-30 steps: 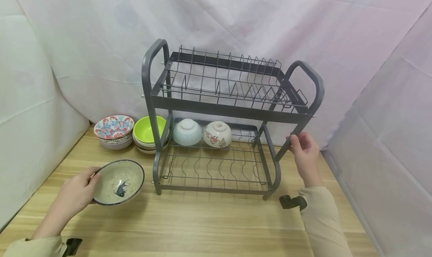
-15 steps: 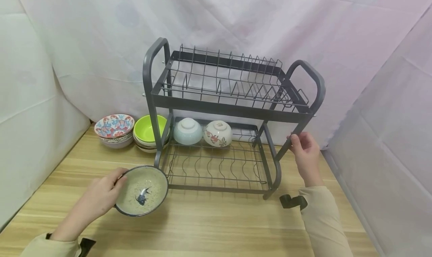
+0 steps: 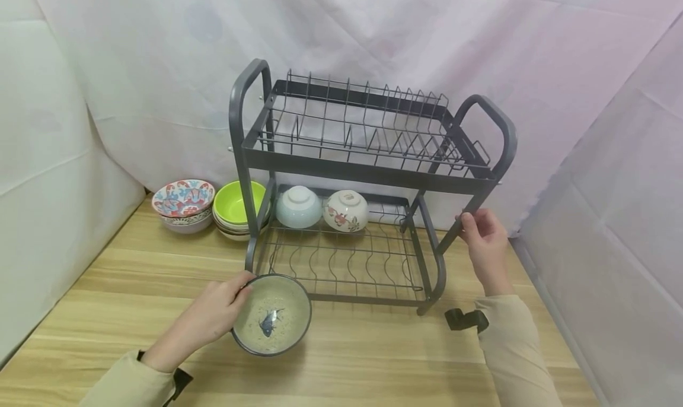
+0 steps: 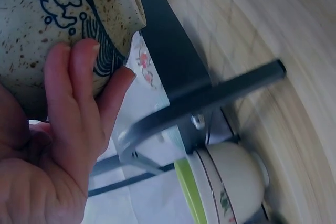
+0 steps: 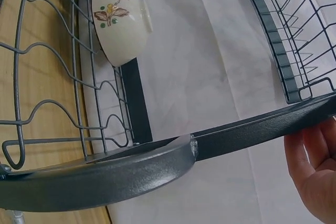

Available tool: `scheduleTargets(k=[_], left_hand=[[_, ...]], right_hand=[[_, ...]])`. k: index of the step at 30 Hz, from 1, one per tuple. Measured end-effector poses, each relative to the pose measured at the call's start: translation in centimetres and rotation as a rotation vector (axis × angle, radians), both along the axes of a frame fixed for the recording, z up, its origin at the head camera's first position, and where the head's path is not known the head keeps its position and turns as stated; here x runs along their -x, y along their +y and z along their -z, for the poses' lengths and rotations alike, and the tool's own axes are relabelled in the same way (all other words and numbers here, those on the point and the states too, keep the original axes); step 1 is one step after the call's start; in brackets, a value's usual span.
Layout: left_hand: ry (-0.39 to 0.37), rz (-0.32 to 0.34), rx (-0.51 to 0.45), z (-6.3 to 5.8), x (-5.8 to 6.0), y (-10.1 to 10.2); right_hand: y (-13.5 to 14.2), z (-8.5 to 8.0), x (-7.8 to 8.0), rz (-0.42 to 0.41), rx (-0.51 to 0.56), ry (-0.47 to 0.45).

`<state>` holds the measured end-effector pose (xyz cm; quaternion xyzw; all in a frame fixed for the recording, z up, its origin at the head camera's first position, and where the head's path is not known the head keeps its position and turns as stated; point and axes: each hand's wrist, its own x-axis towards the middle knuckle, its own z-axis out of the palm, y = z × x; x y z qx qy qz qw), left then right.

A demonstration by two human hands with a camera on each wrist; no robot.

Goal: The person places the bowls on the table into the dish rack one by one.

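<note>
My left hand (image 3: pixel 216 309) grips the rim of a speckled bowl (image 3: pixel 285 330) with a blue fish inside, tilted toward me before the rack's front left corner. Blue wave patterns mark its outside in the left wrist view, where my fingers (image 4: pixel 84 77) lie along the wall. My right hand (image 3: pixel 487 247) holds the right upright of the dark two-tier dish rack (image 3: pixel 341 168), thumb in front. On the lower tier, a light blue bowl (image 3: pixel 299 208) and a white floral bowl (image 3: pixel 345 212) stand upside down side by side at the back left.
Left of the rack stand two stacks: patterned bowls (image 3: pixel 184 202) and bowls topped by a lime green bowl (image 3: pixel 235 202). The upper tier (image 3: pixel 363 128) has wire dividers. White cloth (image 3: pixel 160 69) hangs behind and at both sides of the wooden table (image 3: pixel 384 359).
My left hand has carried the speckled bowl to the right and a little toward me, from beside the rack to before its front left corner. My right hand stays on the upright.
</note>
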<state>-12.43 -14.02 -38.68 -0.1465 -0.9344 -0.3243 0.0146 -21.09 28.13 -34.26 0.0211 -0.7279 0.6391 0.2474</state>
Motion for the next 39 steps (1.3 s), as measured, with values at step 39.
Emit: scheduleTargets(k=[39], left_hand=[[0.032, 0.216, -0.042, -0.1, 1.0, 7.9]], right_hand=[[-11.5, 2.8, -12.3, -0.673, -1.262, 0.700]])
